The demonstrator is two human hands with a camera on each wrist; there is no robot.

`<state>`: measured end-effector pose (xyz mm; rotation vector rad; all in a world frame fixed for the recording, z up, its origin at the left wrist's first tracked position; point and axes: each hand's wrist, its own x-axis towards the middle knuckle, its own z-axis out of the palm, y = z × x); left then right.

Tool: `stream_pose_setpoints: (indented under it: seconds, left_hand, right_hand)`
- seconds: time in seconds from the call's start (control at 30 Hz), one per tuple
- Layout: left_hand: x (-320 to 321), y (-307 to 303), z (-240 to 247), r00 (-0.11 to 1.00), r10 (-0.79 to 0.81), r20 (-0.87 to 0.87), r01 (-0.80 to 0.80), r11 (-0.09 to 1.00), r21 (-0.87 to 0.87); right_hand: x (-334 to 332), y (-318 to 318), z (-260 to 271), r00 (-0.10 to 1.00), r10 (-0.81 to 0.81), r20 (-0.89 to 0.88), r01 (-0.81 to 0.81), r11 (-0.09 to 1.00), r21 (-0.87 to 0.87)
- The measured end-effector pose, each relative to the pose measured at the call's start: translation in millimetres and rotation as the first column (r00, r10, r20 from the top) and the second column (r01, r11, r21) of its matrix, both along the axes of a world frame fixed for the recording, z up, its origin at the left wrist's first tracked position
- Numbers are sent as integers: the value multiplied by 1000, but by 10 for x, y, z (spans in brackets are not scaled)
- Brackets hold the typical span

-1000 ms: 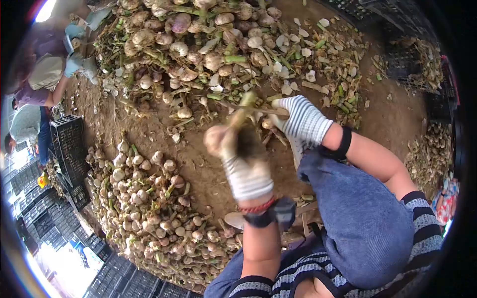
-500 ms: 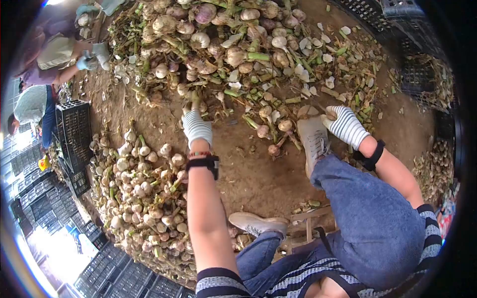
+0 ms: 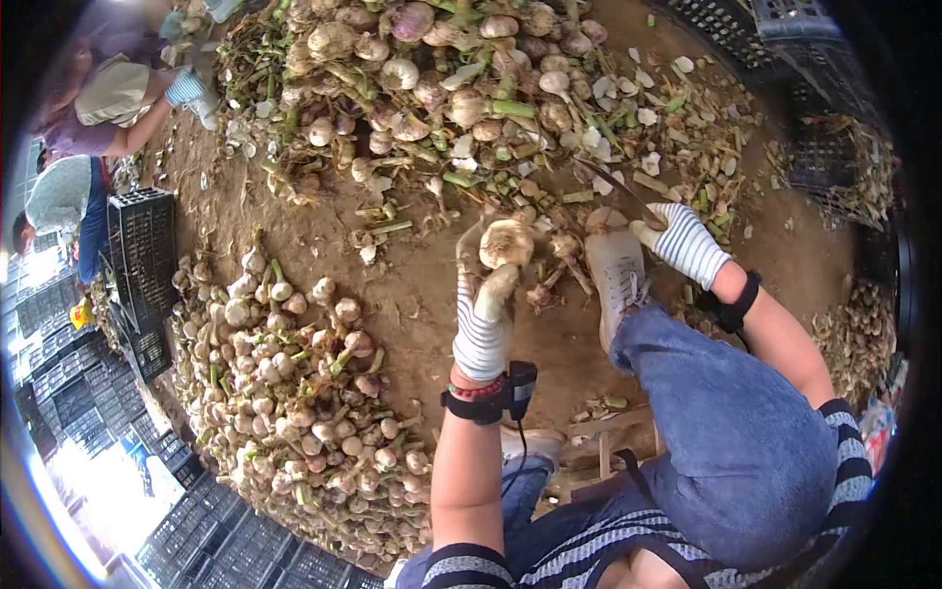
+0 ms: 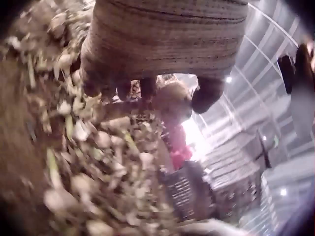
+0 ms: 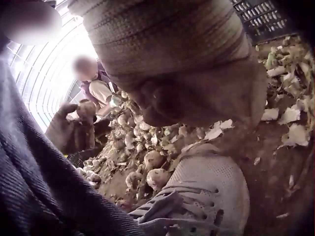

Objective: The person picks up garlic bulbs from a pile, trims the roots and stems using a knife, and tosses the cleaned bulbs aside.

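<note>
My left hand [image 3: 481, 319], in a white striped glove, holds a garlic bulb [image 3: 506, 243] over the bare dirt, thumb against its near side. The left wrist view shows this bulb [image 4: 173, 101] under the gloved fingers. To the right, beside my shoe [image 3: 618, 270], my right hand [image 3: 689, 247] in a matching glove grips a knife [image 3: 616, 185]; its blade slants up and left, apart from the bulb. In the right wrist view the glove [image 5: 177, 64] hides the knife, and the left hand's bulb [image 5: 86, 110] shows at the left.
A heap of garlic with stalks [image 3: 432, 98] lies ahead, a pile of trimmed bulbs [image 3: 285, 393] at the left. Stalk scraps [image 3: 687, 147] litter the ground. Black crates [image 3: 142, 250] stand left and more at the upper right. Another person [image 3: 118, 98] works at the upper left.
A second ago both hands were together at a stalked bulb. The left hand then reached to the heap and has come back right with a garlic bulb; the knife has swung into clearer view.
</note>
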<state>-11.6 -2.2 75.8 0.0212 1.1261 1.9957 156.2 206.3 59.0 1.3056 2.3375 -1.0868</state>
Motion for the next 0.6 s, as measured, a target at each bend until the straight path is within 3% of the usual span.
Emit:
stream_pose_setpoints:
  seconds: [0.1, 0.17, 0.2, 0.23, 0.27, 0.33, 0.4, 0.47, 0.53, 0.57, 0.6]
  left_hand:
    - [96, 47, -84, 993, -100, 64, 89, 984, 153]
    - [151, 127, 14, 991, -130, -27, 124, 979, -160]
    - [109, 150, -1, 990, -138, -27, 132, 978, -159]
    - [29, 154, -37, 937, -330, -118, 271, 894, -356]
    - [-5, 140, -56, 838, -521, -159, 362, 751, -552]
    - [51, 128, -59, 824, -514, -237, 329, 776, -538]
    - [94, 76, -215, 819, -531, -218, 373, 781, -501]
    - [113, 55, -302, 816, -544, -196, 396, 773, -496]
    - [69, 131, 4, 649, -702, -293, 382, 635, -672]
    - [78, 126, -1, 649, -703, -292, 384, 633, -672]
    - [94, 121, -8, 485, -740, -465, 280, 636, -719]
  right_hand:
    - [16, 48, 49, 997, -18, 70, 19, 1000, -8]
    - [-88, 28, 157, 977, 182, 111, -187, 982, 37]
    - [-151, 11, 201, 951, 279, 133, -288, 956, 51]
    - [-195, -95, 283, 936, 323, -141, -299, 940, 165]
    - [-279, -182, 396, 932, 326, -159, -315, 945, 90]
    - [-443, -312, 538, 852, 482, -203, -457, 875, 158]
    - [-571, -413, 678, 808, 506, -303, -456, 862, 224]
    - [-637, -429, 729, 811, 540, -227, -496, 839, 224]
    - [-642, -429, 704, 795, 577, -188, -524, 809, 265]
    - [-634, -418, 675, 805, 572, -158, -534, 814, 230]
    - [-613, -395, 622, 806, 571, -156, -533, 815, 228]
